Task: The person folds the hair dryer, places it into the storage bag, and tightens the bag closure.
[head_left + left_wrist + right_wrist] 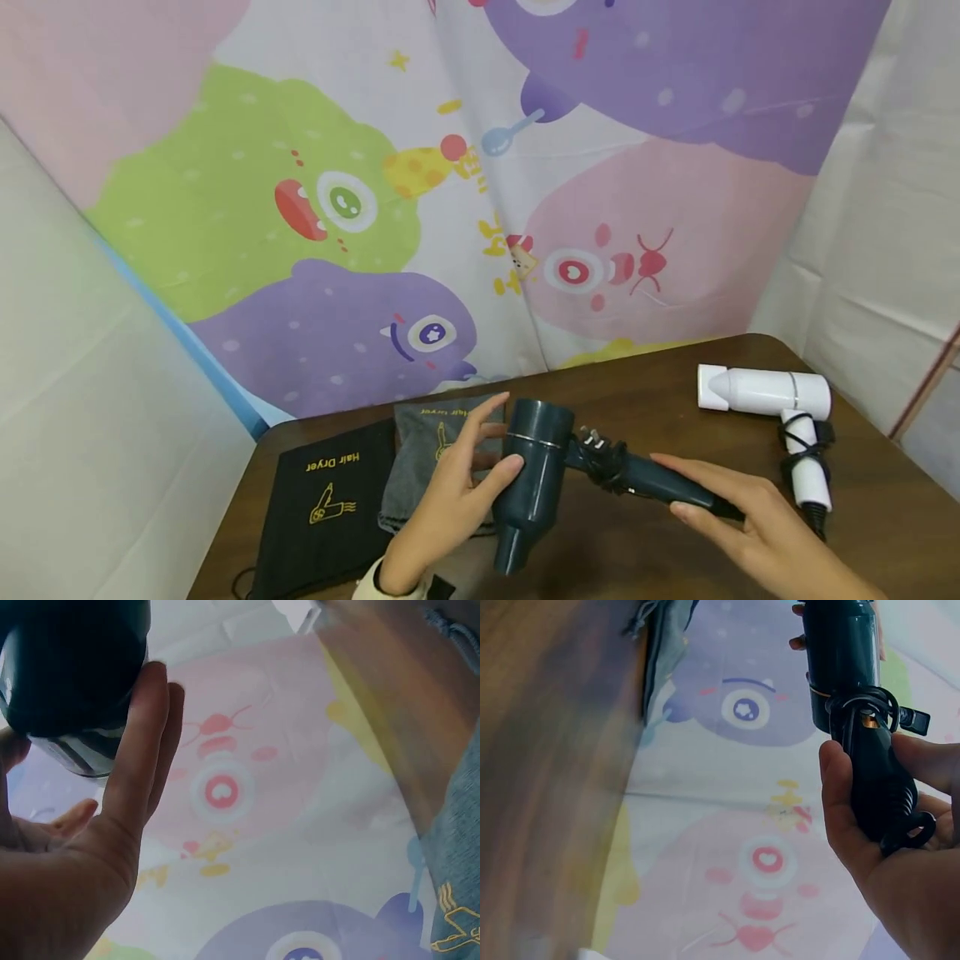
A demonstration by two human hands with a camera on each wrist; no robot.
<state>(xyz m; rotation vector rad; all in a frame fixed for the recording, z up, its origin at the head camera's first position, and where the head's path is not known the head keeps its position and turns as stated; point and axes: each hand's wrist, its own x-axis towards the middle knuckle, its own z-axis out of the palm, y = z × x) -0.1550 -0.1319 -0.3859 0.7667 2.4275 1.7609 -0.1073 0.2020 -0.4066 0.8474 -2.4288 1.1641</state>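
A dark teal hair dryer (pixel 538 479) is held up over the table between both hands. My left hand (pixel 455 475) grips its barrel, thumb in front and fingers reaching behind. My right hand (pixel 757 521) holds the end of the handle, which slants down to the right. A black cord is wound round the handle, and its plug prongs (pixel 592 435) stick up near the barrel. The right wrist view shows the handle (pixel 877 769) between thumb and fingers. In the left wrist view the barrel (pixel 75 667) fills the upper left corner, fingers along its side.
On the brown table (pixel 645 417), a white hair dryer (pixel 761 392) with a wrapped black cord lies at right. A black bag (pixel 322 508) printed "Hair Dryer" lies at left, beside a grey drawstring bag (pixel 412 446). Behind hangs a cartoon-print cloth (pixel 465 208).
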